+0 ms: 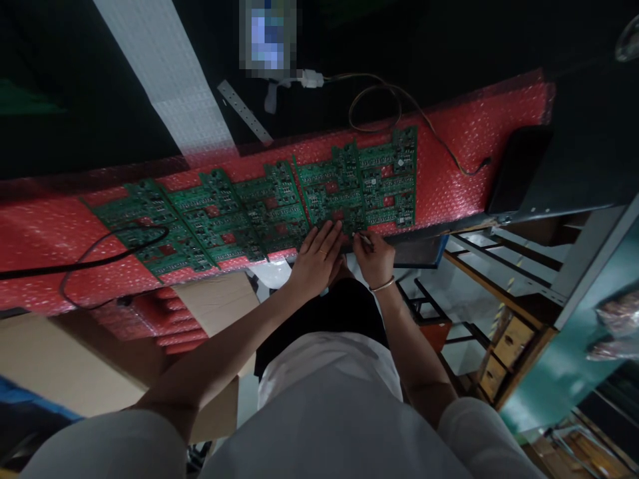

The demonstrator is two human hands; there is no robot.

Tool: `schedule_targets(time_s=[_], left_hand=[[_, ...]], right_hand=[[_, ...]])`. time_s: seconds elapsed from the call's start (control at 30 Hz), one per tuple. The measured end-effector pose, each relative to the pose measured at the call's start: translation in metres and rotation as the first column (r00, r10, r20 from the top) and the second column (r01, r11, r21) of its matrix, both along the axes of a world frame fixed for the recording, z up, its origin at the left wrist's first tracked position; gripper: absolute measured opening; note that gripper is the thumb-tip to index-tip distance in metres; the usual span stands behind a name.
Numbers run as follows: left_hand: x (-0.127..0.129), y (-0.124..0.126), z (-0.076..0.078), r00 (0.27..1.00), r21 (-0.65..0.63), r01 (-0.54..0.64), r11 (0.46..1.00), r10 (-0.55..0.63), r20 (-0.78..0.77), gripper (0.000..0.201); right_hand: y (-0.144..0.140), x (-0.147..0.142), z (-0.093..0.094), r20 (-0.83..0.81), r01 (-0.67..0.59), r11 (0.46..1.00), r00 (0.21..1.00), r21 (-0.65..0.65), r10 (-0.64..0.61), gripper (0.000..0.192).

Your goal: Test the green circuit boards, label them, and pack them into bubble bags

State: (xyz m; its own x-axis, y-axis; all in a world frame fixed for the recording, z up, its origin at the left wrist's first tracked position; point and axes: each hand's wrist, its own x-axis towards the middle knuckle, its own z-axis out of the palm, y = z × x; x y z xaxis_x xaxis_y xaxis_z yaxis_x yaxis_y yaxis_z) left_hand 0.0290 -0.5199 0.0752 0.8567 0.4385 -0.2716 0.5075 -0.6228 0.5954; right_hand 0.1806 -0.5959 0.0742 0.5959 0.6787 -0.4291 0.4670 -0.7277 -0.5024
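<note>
Pressing flat with fingers spread, the left hand (319, 256) lay on the near edge of a green circuit board (332, 193), at about 6 o'clock of that board. The right hand (372, 256), just beside it at 3 o'clock, pinched a thin tool (363, 238) whose tip touched the same edge. Work seemed to be at the second board from the right in a row of six overlapping boards (219, 216) on red bubble wrap (474, 126) over the bench; which boards were finished could not be told. Each board looked densely populated, with small red parts among dark chips.
</note>
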Motion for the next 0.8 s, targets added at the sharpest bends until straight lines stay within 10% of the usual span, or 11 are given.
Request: schedule_targets(time_s=[0.8], left_hand=[[-0.002,0.006,-0.009,0.976,0.074,0.187,0.980,-0.194,0.102,0.027]], right_hand=[[0.011,0.003,0.003,0.011,0.051,0.981,0.999,-0.189,-0.049,0.017]])
